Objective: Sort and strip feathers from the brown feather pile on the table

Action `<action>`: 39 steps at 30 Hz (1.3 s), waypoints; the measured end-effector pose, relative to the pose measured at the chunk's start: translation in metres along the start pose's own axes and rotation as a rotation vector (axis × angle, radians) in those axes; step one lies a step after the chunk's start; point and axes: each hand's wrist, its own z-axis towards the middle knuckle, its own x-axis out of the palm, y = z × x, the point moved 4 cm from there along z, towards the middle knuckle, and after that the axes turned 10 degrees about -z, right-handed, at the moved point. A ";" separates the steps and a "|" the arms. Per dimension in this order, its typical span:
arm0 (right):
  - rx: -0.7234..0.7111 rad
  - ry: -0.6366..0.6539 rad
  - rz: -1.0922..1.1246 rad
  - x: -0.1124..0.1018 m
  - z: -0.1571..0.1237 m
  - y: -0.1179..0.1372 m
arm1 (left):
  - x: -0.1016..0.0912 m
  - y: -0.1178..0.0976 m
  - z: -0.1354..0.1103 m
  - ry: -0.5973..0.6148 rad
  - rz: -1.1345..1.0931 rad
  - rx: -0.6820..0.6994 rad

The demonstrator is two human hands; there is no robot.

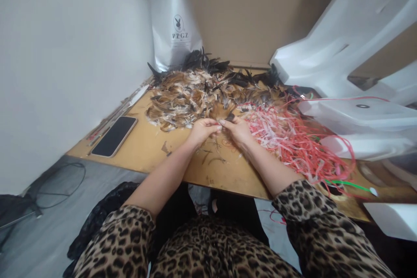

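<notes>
A small bunch of brown feathers [223, 111] stands up from between my fingertips, at the near edge of the pile. My left hand [205, 130] pinches it from the left. My right hand [237, 129] meets it from the right, its thumb and finger closed on the same bunch. Behind my hands spreads a pile of brown and white feathers [182, 97], with black feathers [205, 61] along its far side. To the right of my right hand lies a tangle of pink and red ribbon strips [286, 139].
A phone [114, 136] lies at the left of the wooden table [153, 147]. A silver bag [174, 26] stands behind the feathers. At right is a white sewing machine [358, 113], with a tape roll [335, 192] and green strip [352, 185] near the front edge.
</notes>
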 end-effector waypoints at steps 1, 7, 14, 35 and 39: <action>-0.002 -0.008 -0.001 0.000 0.000 0.001 | 0.000 -0.001 0.000 -0.005 0.025 0.012; 0.014 -0.047 -0.085 0.003 -0.006 0.010 | -0.002 -0.003 0.002 -0.022 0.089 0.059; 0.008 0.175 0.042 0.010 -0.006 0.015 | 0.002 -0.004 -0.003 0.114 -0.101 -0.064; 0.009 -0.105 -0.018 -0.005 0.004 0.002 | 0.005 -0.011 0.004 -0.084 0.220 0.196; -0.008 -0.106 -0.023 -0.004 0.004 0.003 | 0.005 -0.009 0.005 -0.099 0.200 0.168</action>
